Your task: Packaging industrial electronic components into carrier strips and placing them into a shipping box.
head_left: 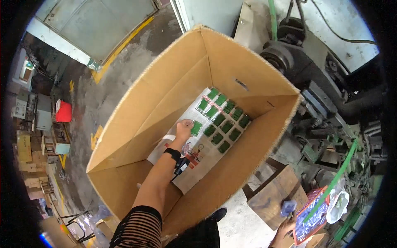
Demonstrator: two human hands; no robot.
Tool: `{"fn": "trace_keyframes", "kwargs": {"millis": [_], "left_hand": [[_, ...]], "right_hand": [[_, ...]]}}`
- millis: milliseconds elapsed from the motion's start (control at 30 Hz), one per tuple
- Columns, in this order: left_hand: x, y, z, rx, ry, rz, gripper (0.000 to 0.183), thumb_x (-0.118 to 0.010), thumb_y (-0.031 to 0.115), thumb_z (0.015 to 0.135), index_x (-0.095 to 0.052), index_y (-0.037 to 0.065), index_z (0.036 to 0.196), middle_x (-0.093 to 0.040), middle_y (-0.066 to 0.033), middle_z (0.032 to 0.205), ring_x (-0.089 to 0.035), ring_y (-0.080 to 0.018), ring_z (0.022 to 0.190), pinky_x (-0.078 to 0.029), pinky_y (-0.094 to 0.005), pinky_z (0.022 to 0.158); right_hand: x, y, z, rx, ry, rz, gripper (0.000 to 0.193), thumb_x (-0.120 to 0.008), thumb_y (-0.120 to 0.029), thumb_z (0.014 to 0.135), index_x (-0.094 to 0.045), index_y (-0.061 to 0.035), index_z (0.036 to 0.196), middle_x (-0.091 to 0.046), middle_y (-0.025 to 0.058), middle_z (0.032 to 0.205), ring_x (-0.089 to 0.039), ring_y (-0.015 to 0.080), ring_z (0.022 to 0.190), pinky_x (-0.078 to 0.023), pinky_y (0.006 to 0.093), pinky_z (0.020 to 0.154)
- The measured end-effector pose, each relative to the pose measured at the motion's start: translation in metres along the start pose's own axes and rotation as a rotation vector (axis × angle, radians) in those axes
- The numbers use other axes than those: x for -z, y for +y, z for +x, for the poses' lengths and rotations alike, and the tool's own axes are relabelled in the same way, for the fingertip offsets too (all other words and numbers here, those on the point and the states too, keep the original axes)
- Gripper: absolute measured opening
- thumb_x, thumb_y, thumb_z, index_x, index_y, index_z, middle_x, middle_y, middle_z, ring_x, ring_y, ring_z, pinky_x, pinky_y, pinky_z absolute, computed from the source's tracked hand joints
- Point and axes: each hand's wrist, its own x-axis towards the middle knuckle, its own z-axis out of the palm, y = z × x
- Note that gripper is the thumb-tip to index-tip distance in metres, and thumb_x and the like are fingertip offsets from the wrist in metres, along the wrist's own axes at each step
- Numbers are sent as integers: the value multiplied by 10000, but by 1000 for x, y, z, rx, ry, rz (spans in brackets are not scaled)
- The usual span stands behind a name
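Observation:
Deep inside a tall open cardboard box (153,99), my left hand (183,129) pinches the edge of a small green rectangular pack (196,128). That pack lies on a printed cardboard sheet (198,159) at the bottom of the box. Beyond it, rows of similar green packs (219,120) cover the far part of the sheet. At the lower right, my right hand (284,228) is closed at the left edge of a red basket (301,237) holding bluish plastic-looking pieces. A small bluish piece (288,208) shows just above its fingers, and I cannot make out whether they touch it.
Dark machinery (318,103) with a green bar (335,177) stands close on the right. A brown carton (277,194) sits beside the basket. Left of the box are the concrete floor (128,66), a red bucket (63,110) and stacked cartons (35,161).

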Motion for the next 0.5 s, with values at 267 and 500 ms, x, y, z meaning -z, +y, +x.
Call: {"fn": "trace_keyframes", "kwargs": {"millis": [267,500], "left_hand": [[-31,-88,75,-261,121,271,300,-504,-45,724,-578,-36,1015,-607,-193,973,-587,-266,927,-440,-325,834],[-28,-45,38,-212,304,409,445,-457,-44,662,-520,-38,1102,-520,-224,1130,-470,-327,1092,-326,-340,970]], "right_hand": [[-35,-79,-7,214,207,-155,138,-577,-28,779,-566,47,893,-567,136,960,-542,247,873,-456,330,781],[-32,-98,-12,288,95,-636,79,-564,18,703,-491,29,732,-523,198,830,-517,362,794,-413,413,716]]}}
